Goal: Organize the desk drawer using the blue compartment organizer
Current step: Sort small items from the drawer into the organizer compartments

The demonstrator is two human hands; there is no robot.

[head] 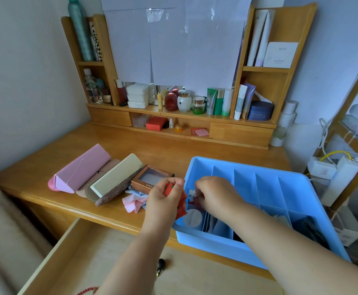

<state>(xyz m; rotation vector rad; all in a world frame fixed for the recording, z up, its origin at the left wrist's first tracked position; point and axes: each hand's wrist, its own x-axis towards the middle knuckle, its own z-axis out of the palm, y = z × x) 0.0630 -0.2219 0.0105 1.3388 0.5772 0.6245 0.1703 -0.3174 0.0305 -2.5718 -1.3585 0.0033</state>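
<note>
- Head view: left hand (165, 196) grasps a red sachet (175, 193); right hand (213, 195) pinches small red-and-white packets (193, 198) over the blue compartment organizer (301, 179), which stands at the worktop's (152, 145) near right edge.
- Risk: the organizer overhangs the open drawer (93, 252); pressing could tip it.
- Unclear: packet contents; the dark object (161, 265) in the drawer.

Right forearm hides part of the blue organizer's (248, 167) near compartments; dark contents there unidentifiable. Open drawer (71, 252) cut off at bottom edge.
</note>
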